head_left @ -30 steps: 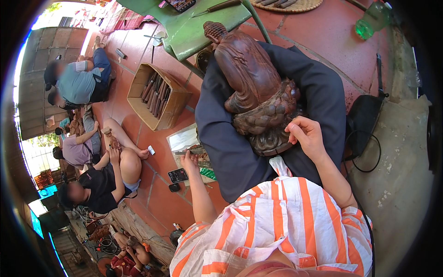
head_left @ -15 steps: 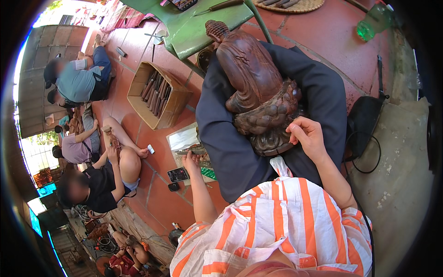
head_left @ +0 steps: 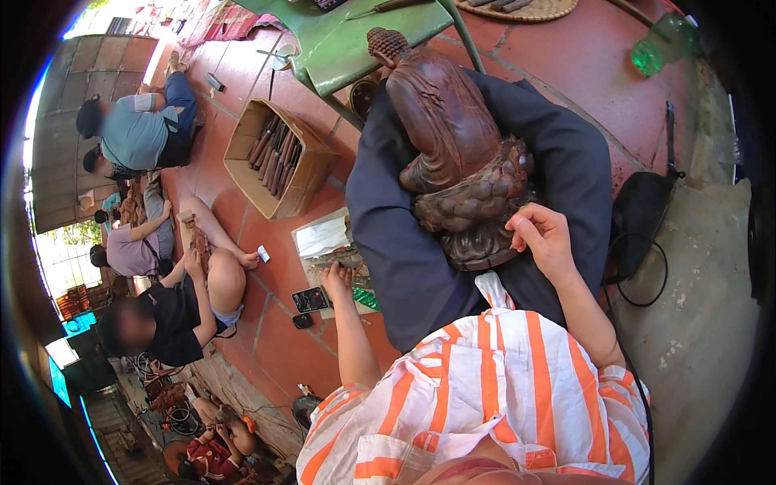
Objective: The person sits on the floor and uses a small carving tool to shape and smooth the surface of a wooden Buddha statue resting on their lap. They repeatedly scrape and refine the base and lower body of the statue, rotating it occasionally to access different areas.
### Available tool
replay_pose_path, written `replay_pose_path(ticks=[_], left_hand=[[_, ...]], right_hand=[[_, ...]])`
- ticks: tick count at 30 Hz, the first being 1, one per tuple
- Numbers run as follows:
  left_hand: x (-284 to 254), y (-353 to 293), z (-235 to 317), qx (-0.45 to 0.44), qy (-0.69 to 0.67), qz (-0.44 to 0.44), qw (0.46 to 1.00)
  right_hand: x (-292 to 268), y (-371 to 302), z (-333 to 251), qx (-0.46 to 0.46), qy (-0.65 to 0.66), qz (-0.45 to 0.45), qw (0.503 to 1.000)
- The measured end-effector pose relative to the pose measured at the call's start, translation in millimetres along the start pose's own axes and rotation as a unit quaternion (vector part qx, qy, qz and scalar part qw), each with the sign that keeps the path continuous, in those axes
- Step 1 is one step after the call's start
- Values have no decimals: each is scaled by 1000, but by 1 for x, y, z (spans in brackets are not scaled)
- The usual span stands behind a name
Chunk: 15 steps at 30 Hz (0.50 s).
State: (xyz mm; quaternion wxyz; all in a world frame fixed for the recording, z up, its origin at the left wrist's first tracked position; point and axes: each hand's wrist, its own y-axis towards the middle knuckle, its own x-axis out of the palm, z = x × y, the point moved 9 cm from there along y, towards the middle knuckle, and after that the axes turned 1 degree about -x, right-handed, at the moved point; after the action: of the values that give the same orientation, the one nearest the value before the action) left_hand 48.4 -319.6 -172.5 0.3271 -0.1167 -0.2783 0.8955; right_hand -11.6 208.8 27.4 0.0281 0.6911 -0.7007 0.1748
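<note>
A dark brown carved wooden statue of a seated robed figure leans in my lap, its head tilted away to the upper left. Dark trousers surround it, and its lotus-petal base points toward me. Beside that base is my right hand, its fingers bent and pressed together; anything between them is too small to make out. Away to the left, my left hand hovers by a flat sheet of papers on the floor, fingers loosely apart and nothing visible in them. A phone lies next to it.
A cardboard box of wooden-handled tools stands left on the tiles. Beyond my knees are a green chair and a woven tray. A green bottle and black bag lie right. Several people sit left.
The whole view has shifted slightly. My left hand has moved a little, while my right hand stays by the statue's base. A person at the left has shifted their hands slightly.
</note>
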Motion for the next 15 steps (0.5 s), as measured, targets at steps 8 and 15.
replay_pose_path(ticks=[8, 15], left_hand=[[-4, 0, -5, -14, 7, 20, 1000], [-5, 2, -7, -13, 2, 16, 1000]], right_hand=[[0, 0, 1, 5, -9, 4, 1000], [0, 0, 1, 7, -6, 2, 1000]])
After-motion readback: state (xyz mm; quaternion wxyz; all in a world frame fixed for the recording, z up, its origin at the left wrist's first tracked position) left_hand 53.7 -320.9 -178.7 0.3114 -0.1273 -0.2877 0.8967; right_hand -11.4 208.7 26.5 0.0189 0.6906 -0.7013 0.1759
